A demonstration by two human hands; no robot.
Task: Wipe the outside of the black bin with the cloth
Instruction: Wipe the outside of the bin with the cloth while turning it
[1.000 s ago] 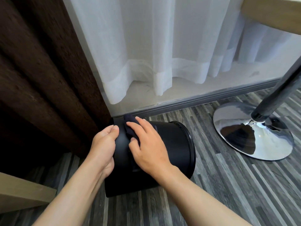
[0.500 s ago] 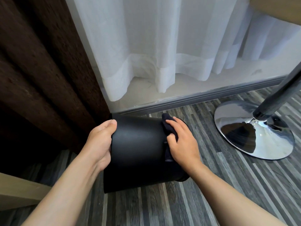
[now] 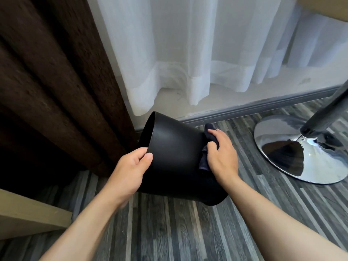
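The black bin [image 3: 175,157] is tilted on its side over the floor, one end up toward the dark curtain and the other low at the right. My left hand [image 3: 130,170] grips the raised left edge, thumb on the outer wall. My right hand [image 3: 222,157] presses a dark cloth [image 3: 208,147] against the bin's right part, near its lower end. Most of the cloth is hidden under my palm and blends with the bin.
A chrome stool base [image 3: 301,149] with its dark pole [image 3: 327,113] stands close on the right. A brown curtain [image 3: 56,81] hangs at the left, a white sheer curtain [image 3: 197,53] behind. A wooden edge [image 3: 28,217] juts in at lower left. Striped grey floor [image 3: 178,223] lies below.
My right hand slid the cloth from the bin's left end along the wall to its right end. The left hand lifted its end, so the bin now tilts up at the left.
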